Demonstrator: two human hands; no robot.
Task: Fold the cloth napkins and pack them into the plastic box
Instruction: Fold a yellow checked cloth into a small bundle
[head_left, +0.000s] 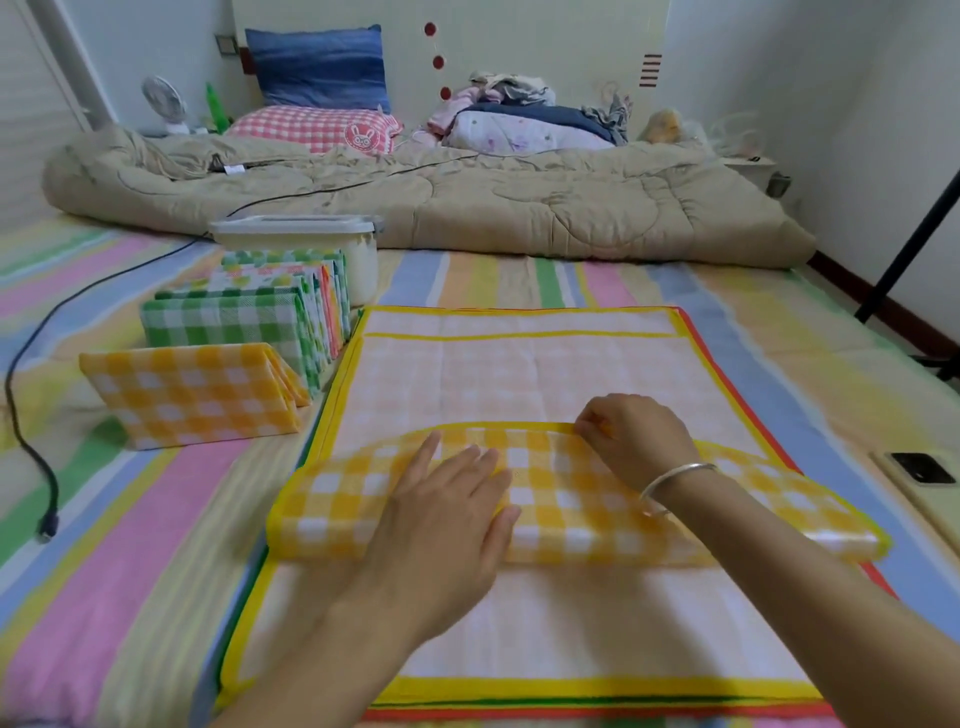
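A yellow checked napkin (337, 506) lies partly folded across a stack of flat napkins (519, 364) on the bed. My left hand (447, 519) presses flat on the folded band with straight fingers. My right hand (631, 436) pinches the band's far edge near its middle. To the left stands a folded yellow checked napkin (192, 395), and behind it a row of several folded napkins (249, 317), green checked in front. The white plastic box (311, 244) with its lid on sits behind that row.
A black cable (31, 441) runs along the left of the striped bedsheet (130, 519). A phone (922, 467) lies at the right edge. A beige quilt (467, 197), pillows and clothes fill the far end. A dark stand leg (909, 249) rises at right.
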